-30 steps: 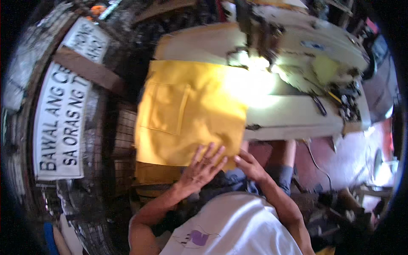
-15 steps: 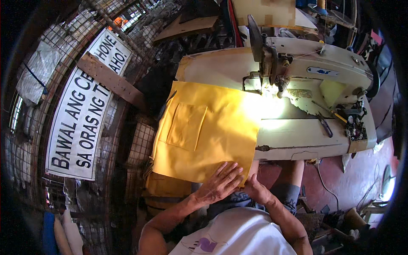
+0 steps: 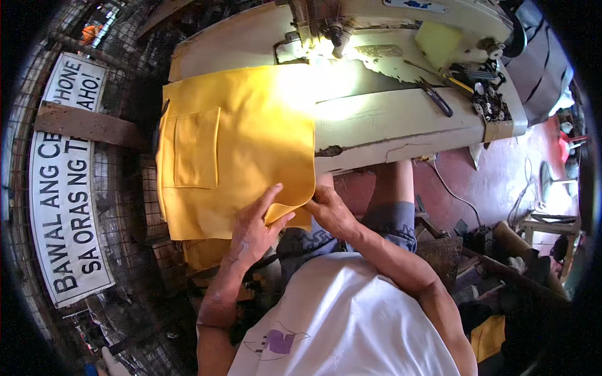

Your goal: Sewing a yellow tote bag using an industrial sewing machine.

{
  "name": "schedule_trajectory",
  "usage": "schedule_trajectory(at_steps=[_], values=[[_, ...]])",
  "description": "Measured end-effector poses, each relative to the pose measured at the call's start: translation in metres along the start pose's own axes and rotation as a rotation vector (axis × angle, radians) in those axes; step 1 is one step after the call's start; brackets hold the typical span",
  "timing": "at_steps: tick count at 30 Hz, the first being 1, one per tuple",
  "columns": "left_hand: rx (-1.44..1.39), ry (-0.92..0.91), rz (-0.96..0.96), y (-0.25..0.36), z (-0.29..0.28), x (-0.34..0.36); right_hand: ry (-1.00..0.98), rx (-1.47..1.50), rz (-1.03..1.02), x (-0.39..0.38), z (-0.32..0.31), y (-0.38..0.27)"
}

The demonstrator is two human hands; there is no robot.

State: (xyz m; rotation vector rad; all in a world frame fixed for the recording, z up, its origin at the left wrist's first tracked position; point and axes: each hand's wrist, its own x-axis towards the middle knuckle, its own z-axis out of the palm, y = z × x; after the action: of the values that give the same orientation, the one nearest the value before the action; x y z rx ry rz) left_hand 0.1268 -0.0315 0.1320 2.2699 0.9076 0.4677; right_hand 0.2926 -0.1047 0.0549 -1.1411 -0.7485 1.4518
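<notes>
A yellow leather-like panel (image 3: 257, 138) lies partly on the sewing machine's table and hangs over its near edge toward my lap. A sewn rectangular patch pocket (image 3: 197, 147) sits on its left part. My left hand (image 3: 251, 225) grips the near edge, which curls up between the fingers and thumb. At the near right corner, my right hand (image 3: 333, 212) is closed on the panel, its fingertips partly hidden. The panel's far right corner lies beneath the bright lamp glow by the sewing machine (image 3: 464, 19); glare hides the needle area.
Snips (image 3: 436, 99), a yellow-handled screwdriver (image 3: 459, 84) and several small metal parts (image 3: 492, 103) lie on the table's right. Wire mesh with a white sign (image 3: 66, 188) and a wooden slat (image 3: 88, 124) stands at left. Another yellow piece (image 3: 488, 338) lies low at right.
My view has shifted right and downward. The left hand, flat on the panel before, now grips its near edge and bends it up. My right hand stays at the corner.
</notes>
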Motion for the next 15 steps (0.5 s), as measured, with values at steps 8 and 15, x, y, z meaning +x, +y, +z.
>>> schedule_trajectory(at_steps=[8, 15], values=[[0.34, -0.21, 0.349, 0.014, -0.017, 0.008, -0.079, -0.023, 0.005, -0.004, -0.01, 0.013], [0.256, -0.232, 0.455, 0.002, -0.008, 0.015, -0.083, 0.09, -0.037, -0.006, -0.009, 0.015]])
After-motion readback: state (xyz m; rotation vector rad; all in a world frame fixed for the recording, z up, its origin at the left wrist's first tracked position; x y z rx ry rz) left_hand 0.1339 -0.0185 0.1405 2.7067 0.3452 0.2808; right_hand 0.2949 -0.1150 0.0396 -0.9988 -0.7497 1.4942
